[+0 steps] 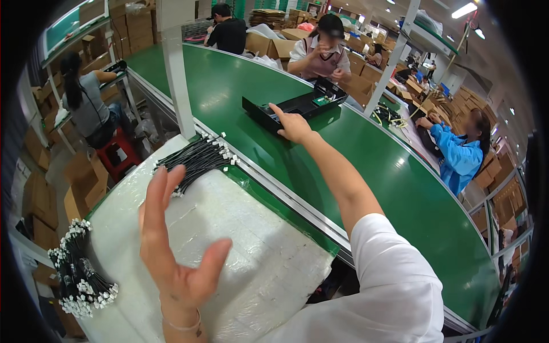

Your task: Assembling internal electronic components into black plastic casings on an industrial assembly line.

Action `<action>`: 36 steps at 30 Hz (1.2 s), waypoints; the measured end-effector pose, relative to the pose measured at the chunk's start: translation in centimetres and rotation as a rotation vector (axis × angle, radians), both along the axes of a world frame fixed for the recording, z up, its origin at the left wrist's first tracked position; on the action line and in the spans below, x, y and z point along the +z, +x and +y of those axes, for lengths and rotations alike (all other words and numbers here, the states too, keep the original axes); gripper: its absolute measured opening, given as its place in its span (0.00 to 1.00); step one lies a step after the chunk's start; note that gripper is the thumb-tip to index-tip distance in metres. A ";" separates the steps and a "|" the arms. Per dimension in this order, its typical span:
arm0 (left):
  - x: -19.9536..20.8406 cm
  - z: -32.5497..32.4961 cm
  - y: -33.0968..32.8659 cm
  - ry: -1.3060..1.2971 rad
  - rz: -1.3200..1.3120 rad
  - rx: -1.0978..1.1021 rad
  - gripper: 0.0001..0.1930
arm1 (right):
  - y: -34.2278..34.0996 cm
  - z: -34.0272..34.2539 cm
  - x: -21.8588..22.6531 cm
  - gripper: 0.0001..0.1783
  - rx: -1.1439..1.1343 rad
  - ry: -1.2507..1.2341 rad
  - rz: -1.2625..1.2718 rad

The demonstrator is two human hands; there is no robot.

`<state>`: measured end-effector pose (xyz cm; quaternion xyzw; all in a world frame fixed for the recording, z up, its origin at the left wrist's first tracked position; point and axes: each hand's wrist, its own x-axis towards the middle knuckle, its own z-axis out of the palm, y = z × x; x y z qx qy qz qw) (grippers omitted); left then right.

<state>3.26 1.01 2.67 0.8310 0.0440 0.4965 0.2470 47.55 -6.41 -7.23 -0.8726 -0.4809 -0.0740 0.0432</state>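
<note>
Since everything here hangs off the white post (176, 86), I'll place stuff by that. So the black case (304, 107) is sitting on the green counter (220, 83) to the right of the post, away from me, with its hollow side up. My right hand (293, 127) is easily the nearer one, down at the end of the case closest to the post. Index finger's stretched out over that end, the others are curled by the near wall, and honestly I can't tell if I'm pinching the wall or only touching it.

Long axis of the case runs sideways, slanting a bit away from me as it goes right. One end points back toward the post; the other, with the green circuit board (323, 100), points away from it, toward the person in the black cap (323, 62) across the counter.

My left hand (174, 257) is well apart from the case, raised on my side of the post over the white-topped counter (263, 228), fingers up, thumb spread wide, nothing in it. Past its fingertips, right by the foot of the post, there's a pile of black cables (197, 160).
</note>
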 end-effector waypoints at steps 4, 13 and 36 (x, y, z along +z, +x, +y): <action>-1.8 -0.6 2.8 -0.557 0.058 -0.328 0.40 | -0.9 -3.0 0.2 0.59 -0.005 0.127 -0.020; -9.6 -5.7 5.5 -1.807 0.099 -0.528 0.38 | -28.8 -10.5 5.0 0.58 0.503 0.529 0.160; -4.4 -0.9 -21.4 -0.448 0.474 0.702 0.15 | -30.9 -10.0 1.6 0.30 0.604 0.440 0.666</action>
